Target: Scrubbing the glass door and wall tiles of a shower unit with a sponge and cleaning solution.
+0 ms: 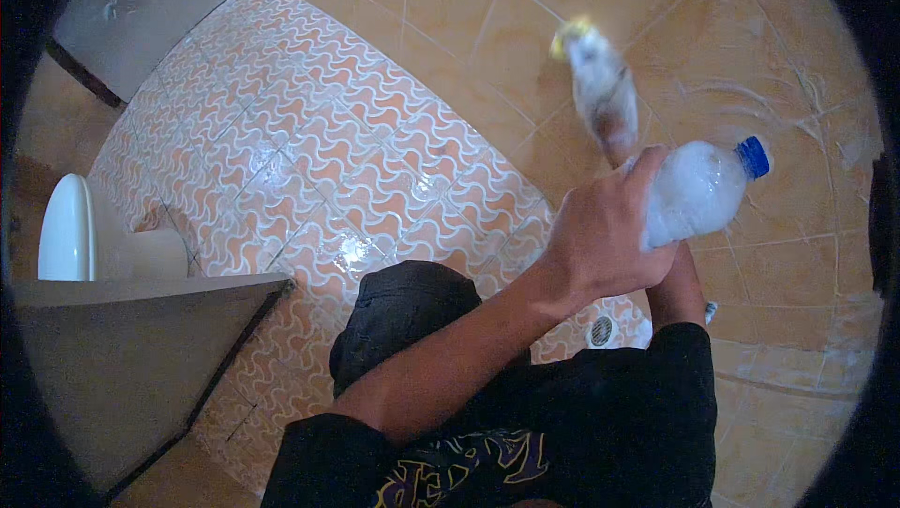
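My left hand (612,234) is closed around a clear plastic bottle (696,192) with a blue cap (752,158). White, cloudy foam fills what shows of the bottle, which tilts with its cap up to the right. Behind it my right forearm (675,290) reaches toward the tan tiled wall (492,16). Motion blurs my right hand (606,90), which looks coated in white suds. At its fingertips is a yellow object (571,37), seemingly a sponge, close to the wall; its grip is too blurred to make out. Whitish streaks (745,97) mark the tiles to the right.
Wet patterned floor tiles (337,156) reflect light. A round drain (602,331) lies near my body. To the left are a white toilet seat or lid (67,227) and a grey partition (140,346) with a dark edge. Another grey panel (162,2) stands at the upper left.
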Motion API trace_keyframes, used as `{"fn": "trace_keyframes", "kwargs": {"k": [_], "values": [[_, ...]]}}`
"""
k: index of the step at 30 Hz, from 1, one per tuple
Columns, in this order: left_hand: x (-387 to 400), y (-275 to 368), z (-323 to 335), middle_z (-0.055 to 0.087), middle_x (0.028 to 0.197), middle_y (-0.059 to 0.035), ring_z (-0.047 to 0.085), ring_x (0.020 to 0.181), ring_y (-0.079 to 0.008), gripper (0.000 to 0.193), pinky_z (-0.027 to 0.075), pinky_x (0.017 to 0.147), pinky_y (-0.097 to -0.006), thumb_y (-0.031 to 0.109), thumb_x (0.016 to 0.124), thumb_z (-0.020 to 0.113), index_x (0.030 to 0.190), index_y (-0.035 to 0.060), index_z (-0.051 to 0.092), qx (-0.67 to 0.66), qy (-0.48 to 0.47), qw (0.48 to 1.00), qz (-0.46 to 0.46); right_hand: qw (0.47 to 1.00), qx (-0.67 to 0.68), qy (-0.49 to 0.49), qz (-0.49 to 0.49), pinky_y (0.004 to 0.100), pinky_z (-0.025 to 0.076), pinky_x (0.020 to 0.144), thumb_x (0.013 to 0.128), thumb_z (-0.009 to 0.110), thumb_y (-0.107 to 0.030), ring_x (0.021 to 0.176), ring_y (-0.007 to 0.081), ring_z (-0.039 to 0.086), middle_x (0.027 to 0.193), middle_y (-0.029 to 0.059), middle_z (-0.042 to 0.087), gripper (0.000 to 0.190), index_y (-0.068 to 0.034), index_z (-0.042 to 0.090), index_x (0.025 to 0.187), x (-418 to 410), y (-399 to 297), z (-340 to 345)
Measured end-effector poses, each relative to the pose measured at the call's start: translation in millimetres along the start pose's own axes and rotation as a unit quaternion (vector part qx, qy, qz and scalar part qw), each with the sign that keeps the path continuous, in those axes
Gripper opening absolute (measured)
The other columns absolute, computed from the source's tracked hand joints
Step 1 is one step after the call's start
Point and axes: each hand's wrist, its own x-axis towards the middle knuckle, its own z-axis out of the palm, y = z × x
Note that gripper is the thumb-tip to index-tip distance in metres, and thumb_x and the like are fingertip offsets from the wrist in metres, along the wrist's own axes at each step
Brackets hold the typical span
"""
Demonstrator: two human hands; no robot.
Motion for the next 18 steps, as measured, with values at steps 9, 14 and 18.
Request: {"fn": "trace_keyframes", "kwargs": {"k": [9,14,18], "values": [[11,-4,-11,0.065,0.104,-0.0264,0.064,0.093,-0.0465,0.067,0.053,0.079,-0.0517,0.016,0.070,0.070,0.131,0.0035,0.046,0.004,-0.009,1.000,-0.010,0.943,-0.282,0.117,-0.133,0.0278,0.054,0.075,0.094,0.053,-0.011,0.081,0.0237,0.065,0.090,0.0076,0.064,0.021,-0.007,0.062,0.112,-67,-66,152],[15,4,-20,0.065,0.103,-0.0255,0.064,0.092,-0.0465,0.065,0.054,0.078,-0.0507,0.015,0.070,0.070,0.130,0.0035,0.046,0.010,0.038,0.999,0.015,0.977,-0.181,0.084,-0.074,0.0386,0.051,0.072,0.093,0.050,-0.013,0.099,0.0241,0.061,0.111,0.0114,0.063,0.034,-0.006,0.058,0.125,-31,-73,130],[7,-4,-41,0.066,0.106,-0.0261,0.065,0.096,-0.0456,0.064,0.054,0.081,-0.0490,0.014,0.069,0.075,0.127,0.0045,0.049,0.035,0.037,0.997,-0.064,0.990,0.097,0.082,0.068,0.0383,0.053,0.076,0.093,0.047,-0.011,0.123,0.0255,0.054,0.126,0.0133,0.060,0.045,-0.006,0.052,0.137,90,-102,43]]}}
